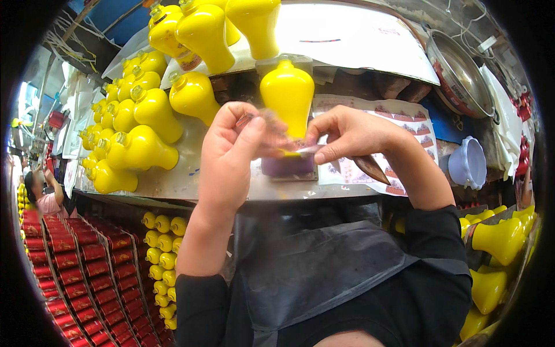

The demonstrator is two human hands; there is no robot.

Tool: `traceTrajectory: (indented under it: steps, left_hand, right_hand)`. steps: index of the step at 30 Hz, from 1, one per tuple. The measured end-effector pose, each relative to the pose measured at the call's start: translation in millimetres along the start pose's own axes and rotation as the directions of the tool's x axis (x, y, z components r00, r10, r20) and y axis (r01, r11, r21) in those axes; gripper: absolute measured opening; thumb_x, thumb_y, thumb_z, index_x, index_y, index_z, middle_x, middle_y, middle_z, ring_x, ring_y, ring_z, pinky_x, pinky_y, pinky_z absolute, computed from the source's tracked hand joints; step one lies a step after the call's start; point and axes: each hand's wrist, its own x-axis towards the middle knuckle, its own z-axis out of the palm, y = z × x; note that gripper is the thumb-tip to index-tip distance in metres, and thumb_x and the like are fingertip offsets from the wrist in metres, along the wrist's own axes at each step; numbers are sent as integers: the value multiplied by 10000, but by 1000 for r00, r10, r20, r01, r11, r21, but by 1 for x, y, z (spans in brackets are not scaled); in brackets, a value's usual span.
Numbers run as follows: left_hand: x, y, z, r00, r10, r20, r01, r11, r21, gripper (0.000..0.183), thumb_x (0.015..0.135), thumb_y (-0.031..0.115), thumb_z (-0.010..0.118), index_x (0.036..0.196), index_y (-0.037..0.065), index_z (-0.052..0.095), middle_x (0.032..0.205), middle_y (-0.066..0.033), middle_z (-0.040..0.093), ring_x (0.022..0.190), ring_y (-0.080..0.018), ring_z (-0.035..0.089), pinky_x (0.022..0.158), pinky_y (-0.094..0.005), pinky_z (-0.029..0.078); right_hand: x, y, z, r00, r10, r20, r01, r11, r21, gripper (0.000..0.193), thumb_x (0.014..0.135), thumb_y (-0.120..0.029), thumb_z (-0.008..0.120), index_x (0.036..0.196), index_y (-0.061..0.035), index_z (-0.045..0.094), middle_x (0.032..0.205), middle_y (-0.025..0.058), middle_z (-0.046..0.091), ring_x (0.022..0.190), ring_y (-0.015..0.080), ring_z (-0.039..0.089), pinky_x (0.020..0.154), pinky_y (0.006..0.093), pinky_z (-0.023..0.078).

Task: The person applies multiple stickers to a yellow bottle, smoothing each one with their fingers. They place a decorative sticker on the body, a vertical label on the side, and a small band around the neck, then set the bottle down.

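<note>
A glossy yellow bottle [287, 95] is in front of me, its neck pointing away and its lower end between my hands. My right hand [352, 136] pinches the edge of a thin, pale, see-through printed film, seemingly a decal [306, 148], by the bottle's near end. A brown, pointed flat tool [371, 169] sticks out from under that palm. My left hand [234, 144] has its thumb and curled fingers closed on the film's other side; the fingertips are smeared by motion. Just below the hands sits a purple block [287, 167].
Several yellow bottles [141, 147] crowd the table's left and far side. Printed sheets [404, 124] lie at right, near a pale blue bucket [467, 163] and a metal basin [462, 72]. Red boxes [92, 269] are stacked lower left; a person [49, 194] is beyond.
</note>
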Motion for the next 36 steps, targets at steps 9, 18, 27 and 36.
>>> traceTrajectory:
  steps: [9,18,27,36]
  left_hand:
    - [-18,-35,-21,984,-145,-101,125,977,-175,123,1078,153,534,1170,75,556,1005,-166,729,817,-259,769,635,-309,642]
    - [2,-98,-38,922,-241,-302,195,965,-176,115,1063,147,579,1133,57,593,924,-78,725,735,-146,709,580,-235,550]
    - [-3,-103,-44,901,-322,-292,236,927,-292,141,1057,173,604,1147,67,583,919,-78,720,706,-154,675,557,-237,498]
    - [-14,-98,-45,904,-349,-248,259,907,-333,296,967,71,710,1213,60,545,953,-81,730,745,-139,685,621,-232,497]
  right_hand:
    - [-23,5,14,981,121,-152,-131,990,-59,313,928,-240,750,1115,8,787,954,128,765,859,195,711,844,330,564]
    - [-3,40,23,905,173,-387,-242,961,-134,240,884,-216,740,922,17,776,804,103,732,718,189,668,700,334,535]
    - [-24,45,50,756,-404,-515,-149,660,-736,133,849,-94,776,968,-57,731,815,110,674,711,273,684,615,355,532]
    - [-32,70,65,702,-612,-364,-221,299,-928,311,799,0,820,1098,-70,775,949,154,751,717,221,711,572,308,550]
